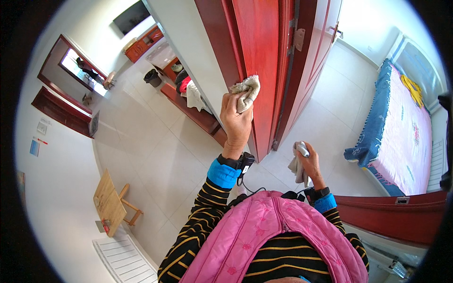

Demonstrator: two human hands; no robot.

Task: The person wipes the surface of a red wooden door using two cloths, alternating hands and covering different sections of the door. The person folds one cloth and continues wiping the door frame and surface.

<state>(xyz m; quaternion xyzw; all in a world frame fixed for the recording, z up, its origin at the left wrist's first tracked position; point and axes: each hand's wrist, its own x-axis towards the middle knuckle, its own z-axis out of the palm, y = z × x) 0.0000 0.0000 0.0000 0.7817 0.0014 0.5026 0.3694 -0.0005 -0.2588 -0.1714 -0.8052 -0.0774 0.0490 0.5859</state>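
Observation:
My left hand [236, 121] is closed round a bunched beige cleaning cloth [248, 90]. That cloth touches the red wooden door frame [264, 56] at about the middle of its visible length. Lower and to the right, my right hand [310, 162] grips a second greyish cloth [296, 165], which hangs down in folds, apart from the frame. Something whitish and smooth shows at the top of this bundle, too small to name. A red door [314, 70] stands swung inward on its hinges just right of the frame.
Right of the doorway is a bed [403, 127] with a pink and blue cover. At left, a red wooden bench [212, 123] carries clothes, near a black bin [152, 78]. A small folding wooden table [109, 202] stands by the left wall. Another person [87, 70] is far off.

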